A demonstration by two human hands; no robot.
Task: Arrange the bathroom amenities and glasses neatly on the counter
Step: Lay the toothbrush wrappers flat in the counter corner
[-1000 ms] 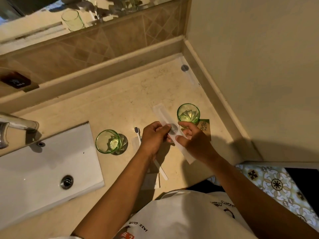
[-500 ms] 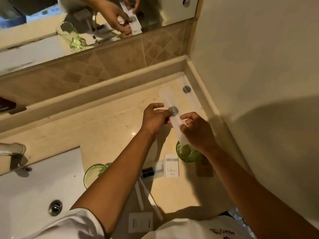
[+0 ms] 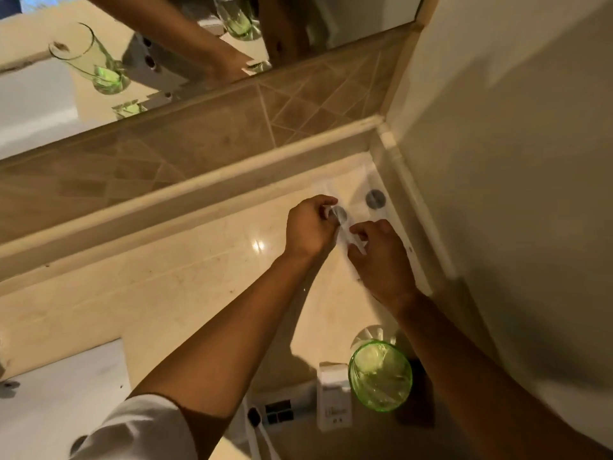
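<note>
Nearest the person's body, at the front edge of the surface point(image 3: 185, 293), the green glass point(image 3: 380, 375) stands upright, and everything else can be placed from it. Just to its left, touching or nearly so, lies a small white box point(image 3: 333, 401) with dark print on its lower end, too blurred to read. Left of that box lies a flat white packet point(image 3: 282, 410) bearing dark rectangular blocks, also unreadable, and beside it the dark head of a toothbrush point(image 3: 254, 417), whose pale handle runs off toward the bottom edge. Far left of the glass sits the white sink basin point(image 3: 49, 410).

Beyond the glass, both arms reach toward the back right corner. The left hand point(image 3: 310, 229) and the right hand point(image 3: 381, 260) each pinch a long clear sachet point(image 3: 343, 224) with a round grey seal; the left grip closes on it by the seal, the right grip curls round its lower part. The sachet is down at the surface, though whether it touches cannot be told. Just beyond it, against the side wall, lies a second clear sachet point(image 3: 374, 199) with the same grey seal.

Farthest off, the tiled backsplash point(image 3: 232, 127) rises to a mirror point(image 3: 132, 44) that reflects green glasses and an arm.
</note>
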